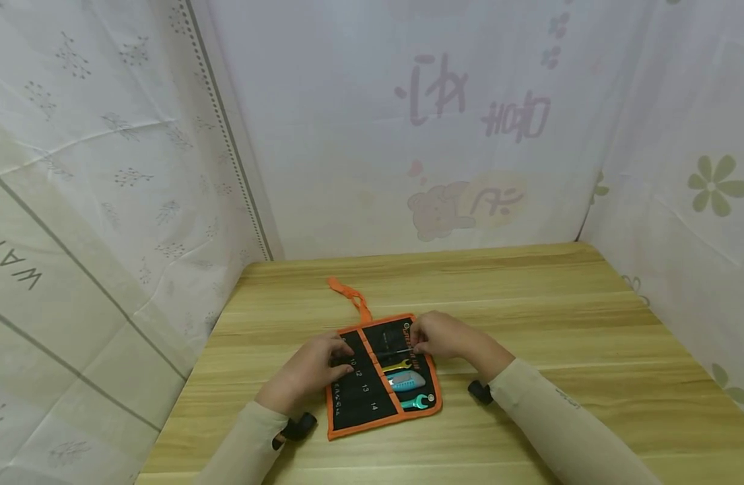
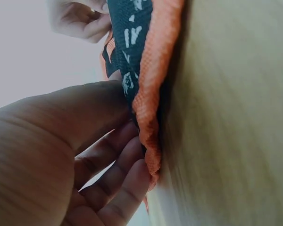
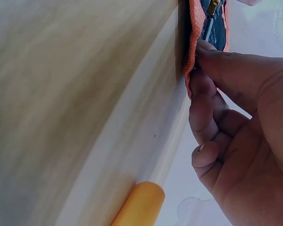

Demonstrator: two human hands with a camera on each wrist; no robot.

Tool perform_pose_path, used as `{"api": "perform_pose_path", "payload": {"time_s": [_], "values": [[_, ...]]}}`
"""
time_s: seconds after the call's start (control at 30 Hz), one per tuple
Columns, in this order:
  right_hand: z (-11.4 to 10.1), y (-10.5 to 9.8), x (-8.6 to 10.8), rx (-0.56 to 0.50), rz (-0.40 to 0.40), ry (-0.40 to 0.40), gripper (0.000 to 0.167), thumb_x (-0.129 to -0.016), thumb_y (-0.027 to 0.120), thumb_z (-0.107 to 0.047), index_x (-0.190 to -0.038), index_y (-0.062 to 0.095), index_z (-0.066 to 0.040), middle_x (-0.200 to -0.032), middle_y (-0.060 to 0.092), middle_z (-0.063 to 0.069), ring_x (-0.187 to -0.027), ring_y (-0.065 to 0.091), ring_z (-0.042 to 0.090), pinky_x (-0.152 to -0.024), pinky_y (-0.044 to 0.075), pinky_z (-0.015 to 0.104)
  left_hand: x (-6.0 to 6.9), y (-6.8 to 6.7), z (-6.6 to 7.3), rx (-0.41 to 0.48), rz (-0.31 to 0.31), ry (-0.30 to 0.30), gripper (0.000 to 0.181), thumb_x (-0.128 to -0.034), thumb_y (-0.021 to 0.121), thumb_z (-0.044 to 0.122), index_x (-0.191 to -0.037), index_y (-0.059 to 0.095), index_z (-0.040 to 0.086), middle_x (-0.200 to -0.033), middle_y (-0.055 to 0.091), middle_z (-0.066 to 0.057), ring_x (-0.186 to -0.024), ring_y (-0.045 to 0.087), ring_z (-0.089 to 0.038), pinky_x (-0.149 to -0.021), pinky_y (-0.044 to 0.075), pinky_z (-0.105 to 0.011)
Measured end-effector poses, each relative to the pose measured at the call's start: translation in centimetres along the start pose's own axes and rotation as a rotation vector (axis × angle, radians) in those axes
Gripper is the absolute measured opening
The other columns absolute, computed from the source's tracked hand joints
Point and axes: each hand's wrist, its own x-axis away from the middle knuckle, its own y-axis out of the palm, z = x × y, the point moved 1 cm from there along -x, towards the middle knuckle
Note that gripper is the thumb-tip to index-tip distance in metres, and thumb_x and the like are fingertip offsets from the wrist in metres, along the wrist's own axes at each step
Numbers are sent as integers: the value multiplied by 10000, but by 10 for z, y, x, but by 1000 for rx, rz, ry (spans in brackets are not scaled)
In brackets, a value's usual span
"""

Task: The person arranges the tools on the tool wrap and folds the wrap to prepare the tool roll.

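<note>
A black pouch (image 1: pixel 362 387) with orange trim lies spread on the wood-grain counter (image 1: pixel 505 289), between the person's two hands, set slightly askew. The left hand (image 1: pixel 311 364) rests over the pouch's left part, thumb and fingers loosely bent with a gap between them, holding nothing; in the left wrist view its fingertips lie against the orange edge. The right hand (image 1: pixel 441 335) is at the far right part of the pouch, thumb and forefinger brought narrowly together at the end of a thin grey rod (image 3: pixel 208 29) that sticks out of a pocket; it appears to pinch it, close beside the trim. Nearer the person, in the same row of pockets, sit a yellow wrench (image 1: pixel 398 366), then a blue cutter (image 1: pixel 407 381), then a green wrench (image 1: pixel 416 402), their ends showing above the pocket band. White numbers, among them 12, 13 and 14, are printed on the pocket panel. An orange strap (image 1: pixel 350 294) trails from the pouch's far edge onto the counter. Beyond the counter hangs a pale printed cloth (image 1: pixel 347 121).
</note>
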Motion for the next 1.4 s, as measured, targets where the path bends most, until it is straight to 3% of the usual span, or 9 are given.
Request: {"api": "perform_pose_path", "payload": {"time_s": [0.37, 0.63, 1.4], "values": [[-10, 3, -6, 54, -9, -50, 161, -936, 668, -161, -799, 633, -237, -768, 547, -129, -648, 508, 73, -603, 460, 262, 1, 3, 1, -9, 28, 9, 226, -836, 790, 291, -1022, 737, 174, -944, 587, 74, -807, 574, -95, -690, 494, -253], [-22, 6, -15, 87, -25, -60, 176, -947, 649, -174, -792, 622, -254, -746, 548, -130, -626, 505, 69, -594, 455, 255, 1, 4, 0, -20, 42, -18, 209, -828, 795, 315, -993, 736, 202, -928, 604, 103, -806, 594, -67, -691, 500, -252], [-52, 11, -34, 202, -54, -141, 168, -936, 668, -208, -775, 646, -251, -715, 536, -141, -602, 505, 45, -583, 449, 225, 0, 7, 0, -19, 78, 18, 160, -836, 786, 277, -964, 761, 183, -921, 613, 97, -769, 601, -54, -665, 496, -215]]}}
